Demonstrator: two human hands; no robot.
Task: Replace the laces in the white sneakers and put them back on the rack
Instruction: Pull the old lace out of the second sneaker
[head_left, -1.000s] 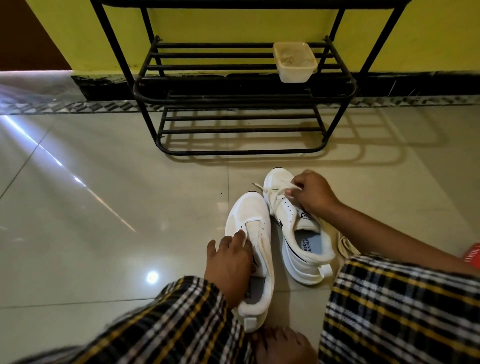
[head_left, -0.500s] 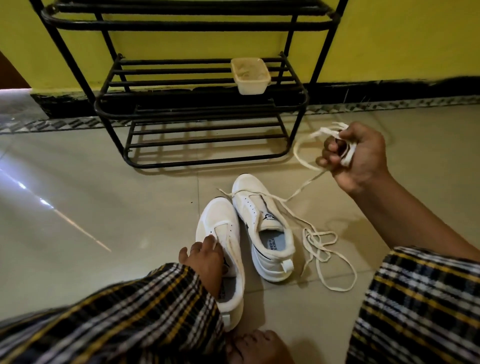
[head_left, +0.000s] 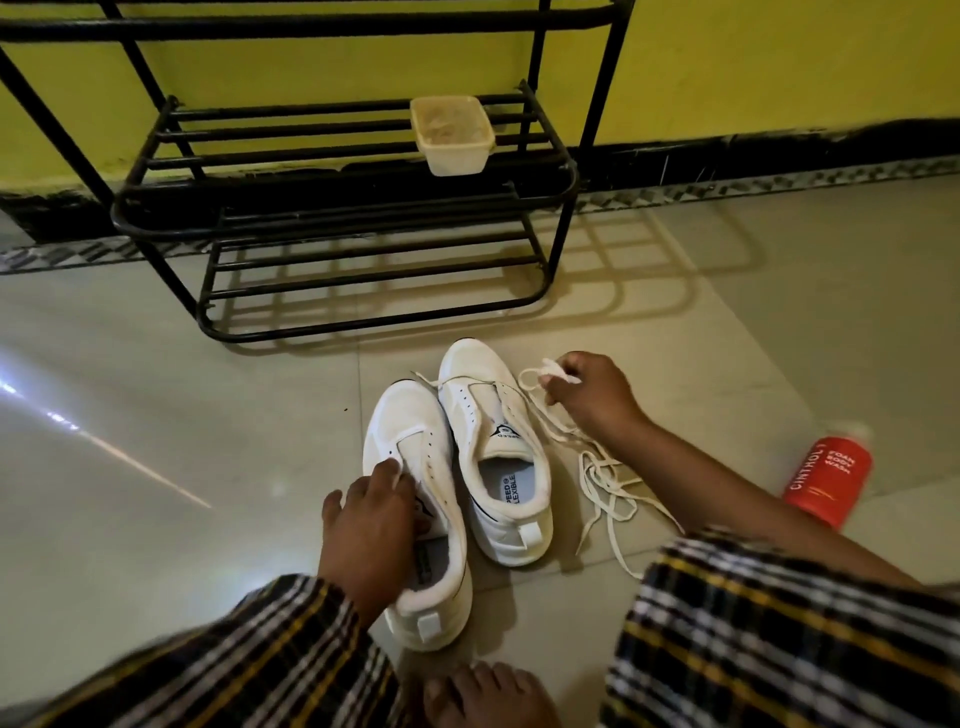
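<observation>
My right hand (head_left: 592, 397) pinches the lace (head_left: 605, 470) at the right sneaker's (head_left: 493, 452) two o'clock, left hand (head_left: 371, 512) bracing the other sneaker (head_left: 415, 499); I should pull slowly to avoid snags.

Probably a home entryway: tiled floor (head_left: 156, 519), black shoe rack (head_left: 343, 171) against a yellow wall (head_left: 779, 62) (black skirting).

A cream plastic tub (head_left: 452, 136) sits on an upper tier, towards its right end; behind it runs a yellow wall (head_left: 753, 62) with a dark skirting band (head_left: 779, 156) along its foot. On the glossy tiled floor (head_left: 156, 415), over to the right, lies a red bottle (head_left: 828, 479) lettered "Foam Body Wash", tipped on its side; a bare foot (head_left: 483, 696) shows at the near edge, between folds of checked cloth (head_left: 779, 649).
</observation>
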